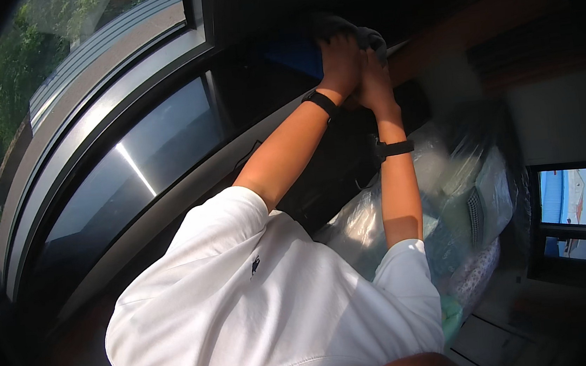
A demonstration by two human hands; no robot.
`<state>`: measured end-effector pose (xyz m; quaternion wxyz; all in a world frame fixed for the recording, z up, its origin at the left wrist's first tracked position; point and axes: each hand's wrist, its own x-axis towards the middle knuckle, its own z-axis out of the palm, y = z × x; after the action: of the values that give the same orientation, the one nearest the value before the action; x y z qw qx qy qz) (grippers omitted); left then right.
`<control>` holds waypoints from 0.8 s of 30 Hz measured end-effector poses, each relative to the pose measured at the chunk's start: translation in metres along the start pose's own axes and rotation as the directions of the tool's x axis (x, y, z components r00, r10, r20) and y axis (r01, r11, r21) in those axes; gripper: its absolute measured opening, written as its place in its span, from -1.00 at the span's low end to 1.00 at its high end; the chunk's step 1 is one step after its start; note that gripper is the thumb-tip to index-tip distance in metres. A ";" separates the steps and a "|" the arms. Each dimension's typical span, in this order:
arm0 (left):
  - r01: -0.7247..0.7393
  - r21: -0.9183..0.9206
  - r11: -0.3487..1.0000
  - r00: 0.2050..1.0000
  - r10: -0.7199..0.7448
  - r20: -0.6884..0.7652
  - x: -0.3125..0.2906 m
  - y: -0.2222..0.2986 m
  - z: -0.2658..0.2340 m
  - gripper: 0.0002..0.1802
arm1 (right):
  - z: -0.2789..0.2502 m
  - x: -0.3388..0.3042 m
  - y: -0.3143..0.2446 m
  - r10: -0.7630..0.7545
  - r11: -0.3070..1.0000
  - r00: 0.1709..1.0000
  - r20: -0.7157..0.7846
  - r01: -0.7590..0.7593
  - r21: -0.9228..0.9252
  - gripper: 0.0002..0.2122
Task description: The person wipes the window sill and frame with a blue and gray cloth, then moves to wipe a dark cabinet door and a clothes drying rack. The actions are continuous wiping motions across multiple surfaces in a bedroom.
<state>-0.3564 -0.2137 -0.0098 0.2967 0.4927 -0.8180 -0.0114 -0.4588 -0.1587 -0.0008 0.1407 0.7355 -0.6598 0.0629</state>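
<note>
Both arms reach out to the far side, in deep shade. My left hand (340,62) is closed on a dark grey, soft-looking cloth (331,27), its fingers bent over the near side. Right beside it, touching or nearly so, my right hand (373,82) is closed on the same cloth's right end. The fingertips are partly hidden, and the cloth's far side fades into the dark. A blue patch (295,57) shows just left of my left hand. Each wrist wears a black band.
A window (116,105) with a metal frame curves along the left, above a glossy dark panel (143,162). Clear plastic bags (477,193) with soft, pale contents stand to the right of my right forearm. A smaller window (580,198) shows at the far right.
</note>
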 end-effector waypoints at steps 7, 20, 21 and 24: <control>-0.050 -0.136 0.989 0.999 0.051 0.004 -0.055 -0.046 -0.054 -0.18 | -0.018 0.007 -0.069 0.153 0.946 0.986 0.067 -0.126 -0.299 -0.46; 0.288 -0.265 0.920 0.953 -0.303 -0.015 -0.187 -0.153 -0.212 0.20 | -0.072 -0.005 -0.231 -0.707 0.652 0.707 -0.037 0.670 0.355 -0.33; 0.334 -0.264 0.905 0.941 -0.338 0.033 -0.193 -0.157 -0.217 0.21 | -0.062 -0.001 -0.241 -0.695 0.564 0.695 -0.185 0.686 0.459 -0.39; 0.410 -0.040 0.911 0.912 -0.410 0.013 -0.200 -0.166 -0.224 0.40 | -0.049 0.002 -0.251 -0.669 0.479 0.661 -0.340 0.734 0.482 -0.27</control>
<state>-0.0446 -0.0756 0.0285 0.2961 0.6469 -0.6968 -0.0915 -0.2058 -0.1238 0.0156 -0.0437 0.9407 -0.2392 0.2367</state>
